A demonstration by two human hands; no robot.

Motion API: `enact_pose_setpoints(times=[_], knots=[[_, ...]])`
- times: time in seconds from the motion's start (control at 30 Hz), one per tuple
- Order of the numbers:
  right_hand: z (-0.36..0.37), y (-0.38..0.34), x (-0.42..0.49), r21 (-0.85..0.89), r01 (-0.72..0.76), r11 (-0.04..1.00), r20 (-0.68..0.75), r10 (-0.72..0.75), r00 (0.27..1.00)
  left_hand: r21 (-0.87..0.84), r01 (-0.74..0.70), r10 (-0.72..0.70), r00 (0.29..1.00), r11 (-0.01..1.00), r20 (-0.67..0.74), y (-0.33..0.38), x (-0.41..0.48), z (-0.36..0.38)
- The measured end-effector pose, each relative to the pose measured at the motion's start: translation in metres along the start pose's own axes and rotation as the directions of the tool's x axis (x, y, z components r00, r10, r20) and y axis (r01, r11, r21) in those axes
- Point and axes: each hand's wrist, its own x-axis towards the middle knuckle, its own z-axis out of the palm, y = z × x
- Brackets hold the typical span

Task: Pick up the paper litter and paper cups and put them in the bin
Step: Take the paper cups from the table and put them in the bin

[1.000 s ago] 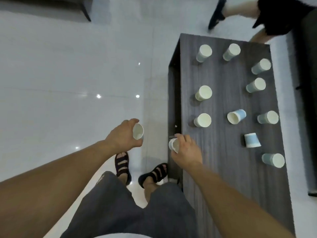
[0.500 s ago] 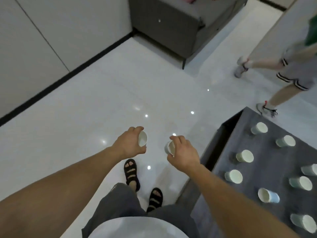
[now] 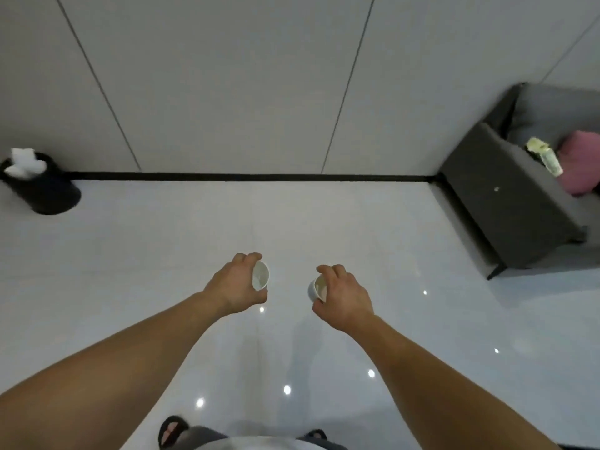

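Pale glossy floor tiles (image 3: 324,222) run out to a grey panelled wall (image 3: 227,92) with a black skirting strip (image 3: 246,177) along its foot. At the far left, against that wall, stands the black bin (image 3: 48,193). Crumpled white paper (image 3: 24,164) pokes above its rim, so it looks close to full and you should expect little room at the mouth.

Nearer and towards the middle, your left hand (image 3: 237,284) is curled round a white paper cup (image 3: 260,276), fingers over the top and thumb beneath, with the open mouth turned to the right. Just to its right and not touching it, your right hand (image 3: 344,297) grips a second paper cup (image 3: 316,287) the same way, mouth turned left. Both cups are held above the floor, well apart from the bin.

These cups will be very light and thin-walled. They should crush if you squeeze, and one dropped loosely could bounce off the heaped paper. Holding around the wall near the stiffer rolled rim seems the safest place. The right one looks brownish inside; I can't tell whether that is residue, so tip it with care.

At the far right sits a dark grey sofa (image 3: 506,203) with a pink cushion (image 3: 581,167).
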Motion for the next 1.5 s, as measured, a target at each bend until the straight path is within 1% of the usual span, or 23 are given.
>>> enact_pose_setpoints(times=[0.1, 0.2, 0.33, 0.47, 0.63, 0.87, 1.0, 1.2, 1.3, 1.4, 1.5], knots=[[0.01, -0.083, 0.032, -0.022, 0.101, 0.995, 0.032, -0.101, 0.994, -0.049, 0.095, -0.099, 0.991, 0.994, -0.086, -0.075, -0.025, -0.052], [0.027, -0.173, 0.064, -0.038, 0.21, 0.977, 0.054, -0.208, 0.977, -0.088, 0.199, -0.211, 0.962, 0.976, -0.173, -0.152, -0.051, -0.103], [0.049, -0.28, 0.095, 0.013, 0.319, 0.948, 0.096, -0.319, 0.943, -0.136, 0.31, -0.335, 0.914, 0.941, -0.231, -0.233, -0.082, -0.153], [0.067, -0.358, 0.13, 0.01, 0.413, 0.911, 0.142, -0.41, 0.901, -0.185, 0.379, -0.417, 0.869, 0.907, -0.265, -0.29, -0.094, -0.185], [0.083, -0.436, 0.194, 0.029, 0.506, 0.862, 0.182, -0.502, 0.845, -0.219, 0.428, -0.476, 0.833, 0.877, -0.281, -0.352, -0.066, -0.231], [0.084, -0.542, 0.327, 0.034, 0.561, 0.827, 0.209, -0.554, 0.806, -0.243, 0.482, -0.538, 0.784, 0.842, -0.31, -0.427, 0.011, -0.318], [0.079, -0.606, 0.396, 0.039, 0.604, 0.796, 0.206, -0.598, 0.775, -0.294, 0.519, -0.595, 0.734, 0.803, -0.327, -0.474, 0.042, -0.364], [0.088, -0.69, 0.478, 0.043, 0.634, 0.772, 0.261, -0.621, 0.739, -0.361, 0.552, -0.655, 0.691, 0.752, -0.307, -0.551, 0.086, -0.42], [0.101, -0.742, 0.524, 0.016, 0.664, 0.748, 0.252, -0.646, 0.721, -0.364, 0.544, -0.649, 0.695, 0.756, -0.308, -0.603, 0.119, -0.457], [0.11, -0.794, 0.568, 0.009, 0.646, 0.763, 0.239, -0.629, 0.74, -0.35, 0.515, -0.618, 0.71, 0.782, -0.336, -0.655, 0.151, -0.501], [0.114, -0.843, 0.608, -0.001, 0.614, 0.789, 0.251, -0.594, 0.764, -0.337, 0.494, -0.592, 0.738, 0.801, -0.324, -0.704, 0.176, -0.546]])
